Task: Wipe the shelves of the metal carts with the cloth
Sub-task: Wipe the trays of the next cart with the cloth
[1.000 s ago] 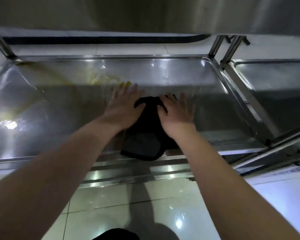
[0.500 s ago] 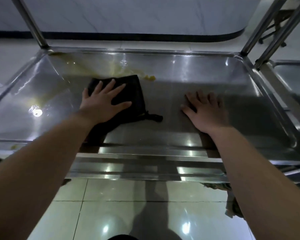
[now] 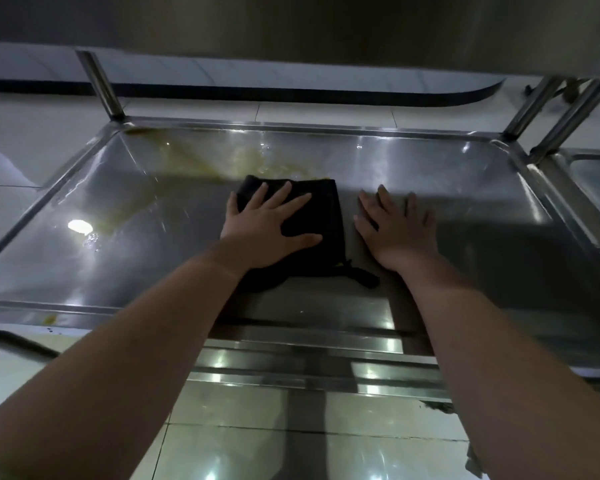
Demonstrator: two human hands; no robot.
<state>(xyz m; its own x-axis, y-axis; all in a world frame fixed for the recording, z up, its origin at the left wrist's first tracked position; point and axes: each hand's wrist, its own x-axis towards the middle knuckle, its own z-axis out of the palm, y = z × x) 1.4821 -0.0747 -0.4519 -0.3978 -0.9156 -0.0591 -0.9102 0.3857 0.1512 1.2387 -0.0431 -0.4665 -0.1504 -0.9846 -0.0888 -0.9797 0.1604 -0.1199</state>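
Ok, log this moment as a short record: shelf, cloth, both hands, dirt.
shelf: steel tray with a raised rim
cloth: black, folded, lying near the middle
left hand: flat, fingers spread, pressing on the cloth
right hand: flat on bare metal, just right of the cloth
dirt: yellowish smear at far left, beyond the cloth

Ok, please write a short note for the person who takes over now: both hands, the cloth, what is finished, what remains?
Left hand: flat, pressing the black cloth onto the middle of the cart shelf.
Right hand: flat on bare metal beside the cloth, holding nothing.
Done: the shelf's right half shows no smear.
Left: the yellowish smear at the far left, beyond the cloth; the yellow spot on the near rim; the neighbouring cart.
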